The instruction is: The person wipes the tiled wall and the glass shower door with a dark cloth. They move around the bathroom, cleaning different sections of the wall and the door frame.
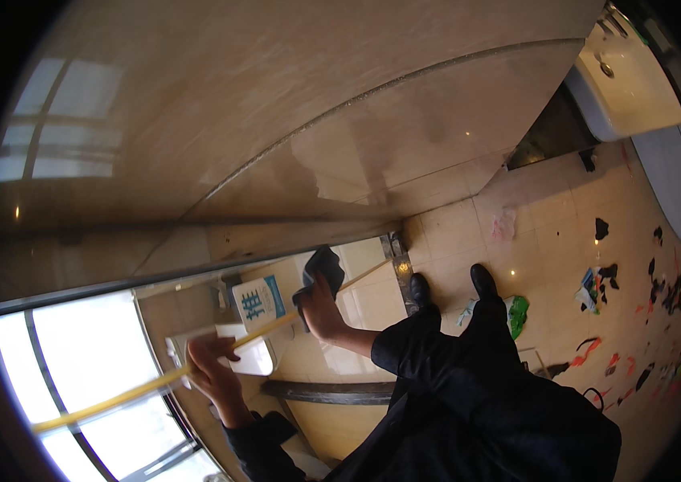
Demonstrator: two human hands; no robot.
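A long yellow pole (119, 395) slants across the lower left of the head view. My left hand (216, 371) has its fingers closed around the pole, with the bright window behind. Farther along it, my right hand (323, 312) grips a dark cloth (324, 269) against the pole. Whether the cloth goes fully around the pole is hidden by the hand. Beyond the cloth, a thinner-looking stretch of the pole runs on toward the floor near my shoes.
A glossy tiled wall (292, 136) fills the upper side. White sinks (625, 88) stand at the upper right. Torn scraps (670, 293) and plastic wrappers (519, 316) litter the tiled floor. A white-and-blue sign (260, 302) and large window (87, 345) are at the left.
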